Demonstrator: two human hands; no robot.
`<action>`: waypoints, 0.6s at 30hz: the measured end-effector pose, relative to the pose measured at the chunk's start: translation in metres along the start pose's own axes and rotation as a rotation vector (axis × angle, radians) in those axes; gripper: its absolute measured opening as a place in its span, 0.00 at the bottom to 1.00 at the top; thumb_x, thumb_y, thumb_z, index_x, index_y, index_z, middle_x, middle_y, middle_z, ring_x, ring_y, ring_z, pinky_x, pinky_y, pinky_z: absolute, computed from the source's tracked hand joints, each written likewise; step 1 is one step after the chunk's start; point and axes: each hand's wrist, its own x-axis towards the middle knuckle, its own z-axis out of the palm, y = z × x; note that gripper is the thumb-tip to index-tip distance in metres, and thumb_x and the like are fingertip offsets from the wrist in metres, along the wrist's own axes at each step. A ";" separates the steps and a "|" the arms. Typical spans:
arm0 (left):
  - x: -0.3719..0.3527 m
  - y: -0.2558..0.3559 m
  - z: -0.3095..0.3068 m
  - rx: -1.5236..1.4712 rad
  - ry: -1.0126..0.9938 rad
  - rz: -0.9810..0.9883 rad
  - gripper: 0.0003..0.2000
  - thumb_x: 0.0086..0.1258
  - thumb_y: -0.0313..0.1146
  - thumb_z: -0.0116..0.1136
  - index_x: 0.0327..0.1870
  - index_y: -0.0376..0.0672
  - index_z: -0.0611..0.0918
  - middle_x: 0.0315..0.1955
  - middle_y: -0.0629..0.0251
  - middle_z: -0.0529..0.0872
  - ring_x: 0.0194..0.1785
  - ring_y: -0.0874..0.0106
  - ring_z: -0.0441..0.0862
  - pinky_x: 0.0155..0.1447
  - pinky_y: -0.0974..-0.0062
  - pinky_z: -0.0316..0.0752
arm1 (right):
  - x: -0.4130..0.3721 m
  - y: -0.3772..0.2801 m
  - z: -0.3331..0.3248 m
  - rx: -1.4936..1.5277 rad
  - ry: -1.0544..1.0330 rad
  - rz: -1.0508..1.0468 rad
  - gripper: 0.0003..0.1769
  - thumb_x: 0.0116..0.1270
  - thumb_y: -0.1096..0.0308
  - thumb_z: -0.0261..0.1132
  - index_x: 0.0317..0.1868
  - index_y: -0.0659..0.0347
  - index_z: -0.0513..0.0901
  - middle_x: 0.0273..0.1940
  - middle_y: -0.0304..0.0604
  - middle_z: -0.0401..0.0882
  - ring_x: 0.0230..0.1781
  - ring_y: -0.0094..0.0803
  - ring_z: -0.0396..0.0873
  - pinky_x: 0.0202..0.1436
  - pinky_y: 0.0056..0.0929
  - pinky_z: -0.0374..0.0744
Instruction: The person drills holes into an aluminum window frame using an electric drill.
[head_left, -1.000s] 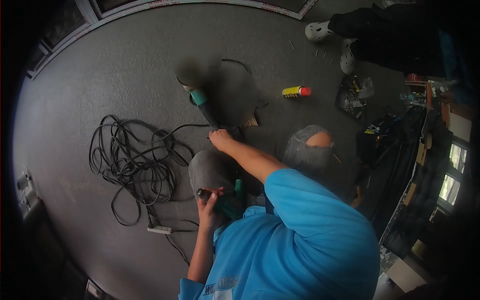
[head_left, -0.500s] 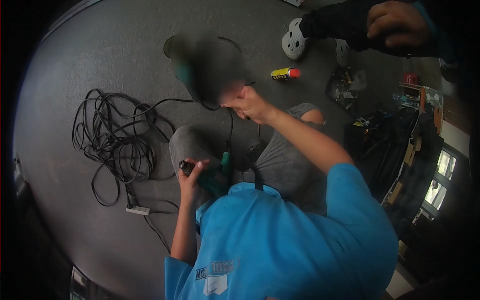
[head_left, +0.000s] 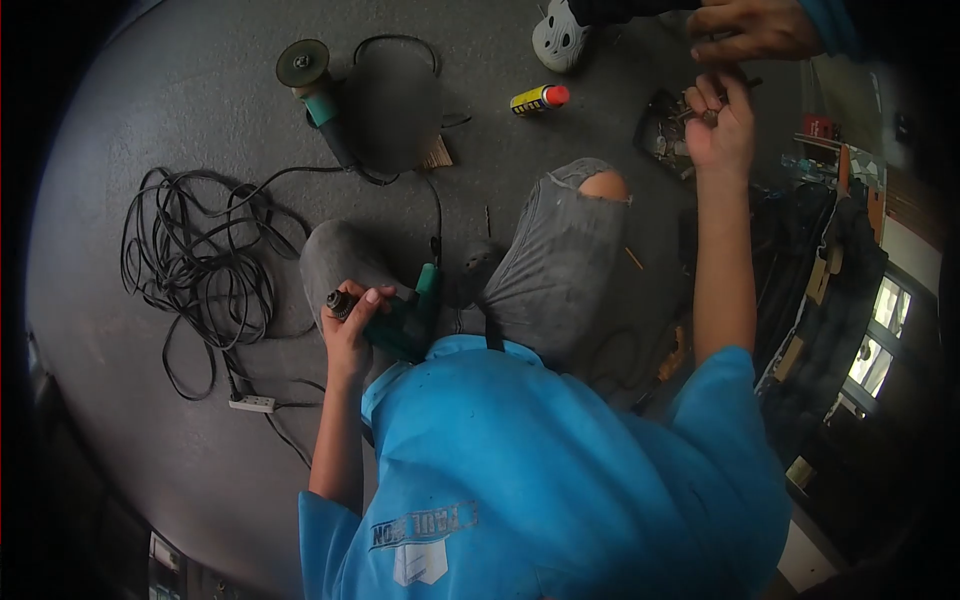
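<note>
Green drill, yellow red-capped can, black cable

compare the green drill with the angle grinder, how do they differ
The drill is gripped in the left hand at the lap; the angle grinder lies untouched on the floor. The drill ends in a dark chuck by the thumb; the angle grinder carries a round disc. The drill is partly hidden by hand and shirt; the angle grinder shows in full. Both have green bodies.
</note>
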 end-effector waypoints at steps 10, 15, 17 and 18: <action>-0.010 -0.009 0.009 0.167 -0.037 0.035 0.09 0.67 0.31 0.62 0.30 0.41 0.74 0.29 0.62 0.82 0.45 0.70 0.83 0.57 0.70 0.71 | 0.008 0.040 -0.065 -0.177 0.321 -0.026 0.07 0.63 0.66 0.66 0.37 0.54 0.77 0.31 0.32 0.76 0.19 0.16 0.62 0.21 0.20 0.64; -0.018 -0.009 0.017 0.202 -0.053 0.078 0.10 0.67 0.34 0.63 0.36 0.42 0.73 0.29 0.65 0.81 0.44 0.72 0.81 0.67 0.60 0.66 | -0.132 0.297 -0.141 -0.917 0.027 0.598 0.15 0.54 0.57 0.68 0.31 0.63 0.81 0.24 0.44 0.81 0.26 0.34 0.81 0.29 0.36 0.75; -0.022 -0.010 0.013 0.214 -0.079 0.093 0.10 0.66 0.34 0.63 0.35 0.42 0.73 0.30 0.65 0.80 0.45 0.71 0.81 0.68 0.61 0.65 | -0.191 0.395 -0.161 -1.221 -0.085 0.542 0.17 0.59 0.56 0.63 0.40 0.61 0.82 0.34 0.53 0.84 0.37 0.53 0.82 0.41 0.45 0.77; -0.025 -0.009 0.011 0.219 -0.101 0.108 0.11 0.65 0.34 0.64 0.34 0.41 0.74 0.31 0.65 0.80 0.46 0.71 0.80 0.68 0.62 0.64 | -0.215 0.442 -0.174 -1.247 -0.092 0.565 0.18 0.61 0.55 0.61 0.42 0.60 0.82 0.36 0.54 0.84 0.40 0.57 0.81 0.44 0.47 0.77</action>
